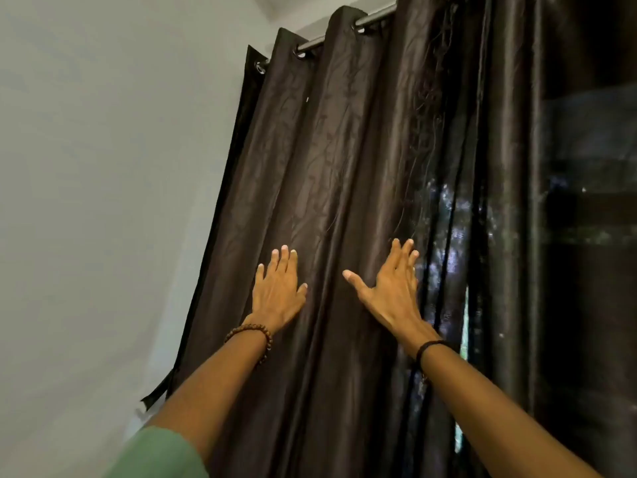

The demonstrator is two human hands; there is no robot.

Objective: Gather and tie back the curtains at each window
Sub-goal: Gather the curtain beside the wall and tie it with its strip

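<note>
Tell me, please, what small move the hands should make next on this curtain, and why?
Probably draw the right hand toward the left hand, bunching the folds between them. Both hands lie flat, fingers straight, on the dark curtain, which hangs spread along the rod with nothing gathered or gripped yet.

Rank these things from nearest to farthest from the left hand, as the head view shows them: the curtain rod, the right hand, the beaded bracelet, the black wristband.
1. beaded bracelet: on the left hand's own wrist.
2. right hand: beside it to the right, flat on the same curtain.
3. black wristband: on the right wrist, further right and lower.
4. curtain rod: high above, at the curtain's top.
</note>
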